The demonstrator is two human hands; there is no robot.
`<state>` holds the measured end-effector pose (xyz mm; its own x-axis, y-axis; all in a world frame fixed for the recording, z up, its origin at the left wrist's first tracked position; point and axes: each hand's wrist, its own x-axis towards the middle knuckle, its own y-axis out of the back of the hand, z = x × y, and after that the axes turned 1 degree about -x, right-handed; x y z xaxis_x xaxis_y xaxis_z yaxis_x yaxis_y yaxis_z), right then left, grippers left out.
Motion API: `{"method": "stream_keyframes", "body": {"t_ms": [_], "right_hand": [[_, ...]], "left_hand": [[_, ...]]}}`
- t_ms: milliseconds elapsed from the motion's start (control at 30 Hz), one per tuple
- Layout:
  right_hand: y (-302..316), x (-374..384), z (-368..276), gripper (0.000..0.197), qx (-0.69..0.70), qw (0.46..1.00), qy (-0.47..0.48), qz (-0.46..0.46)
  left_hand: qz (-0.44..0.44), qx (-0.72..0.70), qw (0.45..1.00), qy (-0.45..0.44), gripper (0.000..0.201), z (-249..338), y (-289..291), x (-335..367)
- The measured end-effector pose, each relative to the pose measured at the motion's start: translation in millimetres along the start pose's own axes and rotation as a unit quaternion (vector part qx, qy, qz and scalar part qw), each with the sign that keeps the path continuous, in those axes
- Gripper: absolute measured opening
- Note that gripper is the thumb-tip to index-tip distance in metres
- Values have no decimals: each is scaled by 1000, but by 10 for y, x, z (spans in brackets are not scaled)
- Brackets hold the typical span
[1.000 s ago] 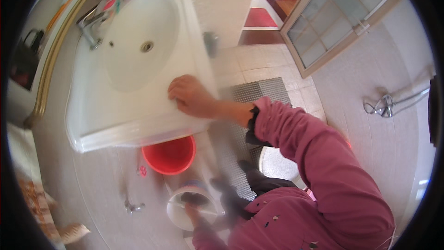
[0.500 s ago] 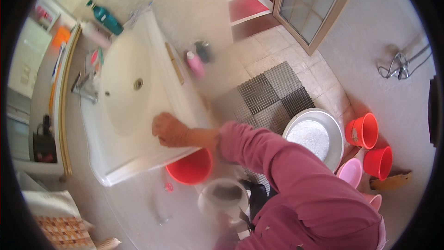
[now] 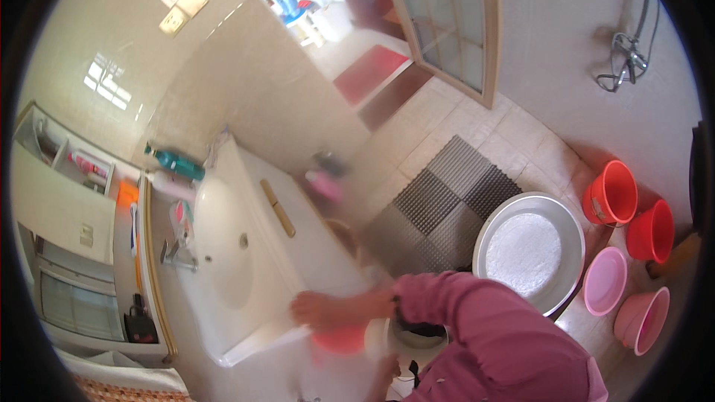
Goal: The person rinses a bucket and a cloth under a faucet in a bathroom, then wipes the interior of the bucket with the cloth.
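Observation:
My right hand [image 3: 319,310] rests at the front corner of the white washbasin counter [image 3: 264,283]. Its fingers look curled in, and anything under them is hidden. Just below it, partly covered by the hand and arm, is a red bucket [image 3: 339,339]. Low in the picture, beside a pale bucket [image 3: 424,335] with something dark in it, is my left hand [image 3: 385,374], blurred, its fingers unclear. The basin bowl [image 3: 227,253] has a metal drain, and a chrome tap [image 3: 179,255] stands behind it.
A large metal basin [image 3: 525,253] sits on the floor by a grey checkered mat [image 3: 439,208]. Red buckets [image 3: 611,192], a pink basin [image 3: 605,281] and a pink bucket [image 3: 642,320] line the right wall. Bottles, including a green one [image 3: 177,164], stand behind the sink. The glass door [image 3: 447,15] is ajar.
The view has tilted up and turned, showing more wall and doorway. My right hand has moved over the counter toward its front edge. My left hand has come into sight low down.

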<state>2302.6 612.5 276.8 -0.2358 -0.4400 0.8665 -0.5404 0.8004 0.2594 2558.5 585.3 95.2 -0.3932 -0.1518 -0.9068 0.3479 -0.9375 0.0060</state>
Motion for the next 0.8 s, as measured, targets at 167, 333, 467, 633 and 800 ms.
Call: {"method": "stream_keyframes", "body": {"t_ms": [167,333,467,633,800], "right_hand": [[2085,-1749,-322,13,-172,913,-359,-88],[3660,-4439,-1892,16,-403,457,-783,125],[3698,-5268,-3105,18,-452,289,-819,203],[3291,-5478,-2158,17,-531,218,-810,-118],[3652,-3784,-479,25,-228,662,-621,351]], "left_hand": [[-236,-123,952,150,10,262,35,865],[-237,-42,963,123,11,912,-548,1155],[-260,-36,958,119,12,1445,-888,1323],[-303,-76,942,123,14,2080,-1189,1545],[-225,-22,965,133,18,3158,-2002,1069]]}}
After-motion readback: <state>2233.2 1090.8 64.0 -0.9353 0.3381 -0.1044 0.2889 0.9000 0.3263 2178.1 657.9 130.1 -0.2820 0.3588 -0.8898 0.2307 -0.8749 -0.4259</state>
